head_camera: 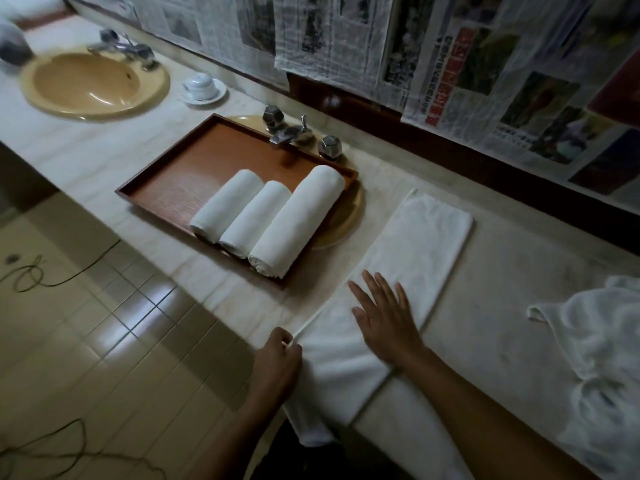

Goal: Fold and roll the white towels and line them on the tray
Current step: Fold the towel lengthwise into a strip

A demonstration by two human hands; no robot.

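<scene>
So, the towel (415,258) lies flat on the counter (502,289), folded into a long strip, at about 4 o'clock from the tray (194,157). The left hand (277,362) pinches its near-left edge between thumb and fingertips. The right hand (384,313) lies flat on top, fingers spread.

Biggest risk imo: the near end hangs off the counter lip and the stone looks slick, so a tug from that pinch could drag the strip crooked or right off. Soft terry also creeps between layers, so a loose start means a fat, lopsided roll.

Three rolls (258,216) sit side by side on the tray, plump cylinders, the 3 o'clock one longest. Tray's wood-look, rectangular, low rim. A crumpled pile (595,341) sits at the towel's 3 o'clock.
</scene>
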